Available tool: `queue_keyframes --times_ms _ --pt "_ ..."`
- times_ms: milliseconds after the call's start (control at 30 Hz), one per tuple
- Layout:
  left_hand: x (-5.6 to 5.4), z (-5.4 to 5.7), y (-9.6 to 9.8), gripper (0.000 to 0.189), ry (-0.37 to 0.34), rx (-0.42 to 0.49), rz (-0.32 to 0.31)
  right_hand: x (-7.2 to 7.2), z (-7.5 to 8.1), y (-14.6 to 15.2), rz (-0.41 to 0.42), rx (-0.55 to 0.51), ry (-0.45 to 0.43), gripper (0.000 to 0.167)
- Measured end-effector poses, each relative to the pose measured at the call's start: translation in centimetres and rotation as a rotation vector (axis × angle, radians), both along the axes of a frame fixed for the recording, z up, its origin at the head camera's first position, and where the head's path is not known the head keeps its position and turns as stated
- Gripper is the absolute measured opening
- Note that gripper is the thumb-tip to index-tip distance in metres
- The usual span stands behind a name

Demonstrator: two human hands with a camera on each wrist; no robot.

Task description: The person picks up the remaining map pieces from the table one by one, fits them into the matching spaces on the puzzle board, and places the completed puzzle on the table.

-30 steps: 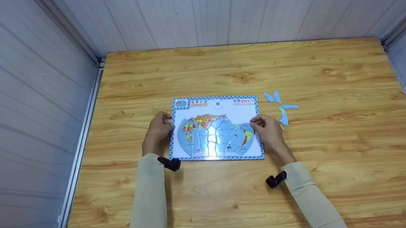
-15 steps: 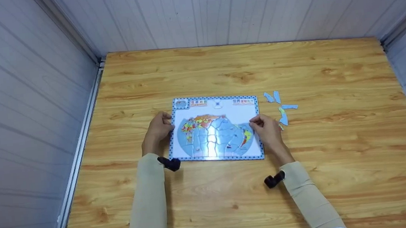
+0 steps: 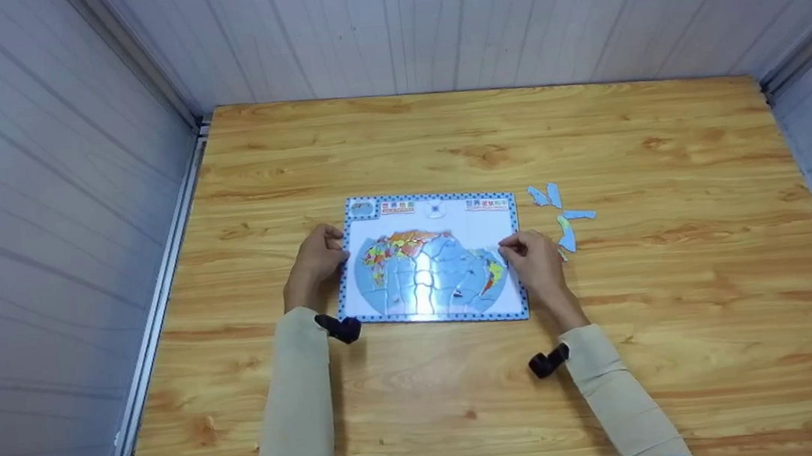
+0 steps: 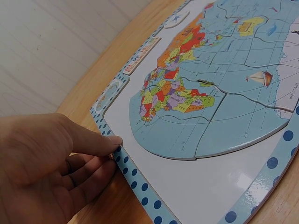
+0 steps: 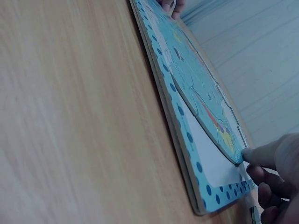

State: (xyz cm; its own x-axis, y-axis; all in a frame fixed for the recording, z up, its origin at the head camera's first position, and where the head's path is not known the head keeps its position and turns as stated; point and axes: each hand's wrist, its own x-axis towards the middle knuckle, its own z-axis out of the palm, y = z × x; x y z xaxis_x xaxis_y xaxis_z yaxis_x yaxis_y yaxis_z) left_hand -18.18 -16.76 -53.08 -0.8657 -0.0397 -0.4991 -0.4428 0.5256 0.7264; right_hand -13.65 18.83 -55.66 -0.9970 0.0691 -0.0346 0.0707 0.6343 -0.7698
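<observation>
A world map jigsaw puzzle [image 3: 440, 270] lies in its white board with a blue dotted border [image 3: 438, 318]. The upper right of the map shows bare white board. My left hand [image 3: 316, 261] holds the board's left edge; in the left wrist view the thumb [image 4: 111, 143] lies on the border, with the other fingers curled beside and below it. At the map's right end, my right hand [image 3: 536, 259] pinches the tip of a blue puzzle piece with South America [image 5: 226, 135] between thumb and index finger. The index fingertip is partly hidden.
Several loose blue puzzle pieces [image 3: 566, 234] lie on the wooden table [image 3: 682, 267] just right of the board, one partly behind the right hand. Pale panel walls [image 3: 415, 23] stand at the back and both sides.
My right hand has shifted very slightly left at the map's right end. The left hand, board and loose pieces stay where they were.
</observation>
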Motion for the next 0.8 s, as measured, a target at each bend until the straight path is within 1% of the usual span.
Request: queue_keyframes --times_ms 333,533,600,800 --pt "-0.1 -0.2 0.1 0.031 -0.019 -0.008 0.021 0.1 -0.2 0.0 0.001 0.013 0.001 0.013" --pt "0.0 0.0 0.0 0.031 -0.024 0.011 0.008 0.1 -0.1 0.2 -0.007 -0.016 -0.014 0.017" --pt "0.1 0.1 0.0 0.031 -0.019 0.015 0.000 0.2 0.0 0.4 -0.011 -0.041 -0.021 0.018" --pt "0.2 0.0 -0.1 0.032 0.027 0.002 -0.016 0.1 0.2 1.0 -0.026 -0.100 0.013 0.021"
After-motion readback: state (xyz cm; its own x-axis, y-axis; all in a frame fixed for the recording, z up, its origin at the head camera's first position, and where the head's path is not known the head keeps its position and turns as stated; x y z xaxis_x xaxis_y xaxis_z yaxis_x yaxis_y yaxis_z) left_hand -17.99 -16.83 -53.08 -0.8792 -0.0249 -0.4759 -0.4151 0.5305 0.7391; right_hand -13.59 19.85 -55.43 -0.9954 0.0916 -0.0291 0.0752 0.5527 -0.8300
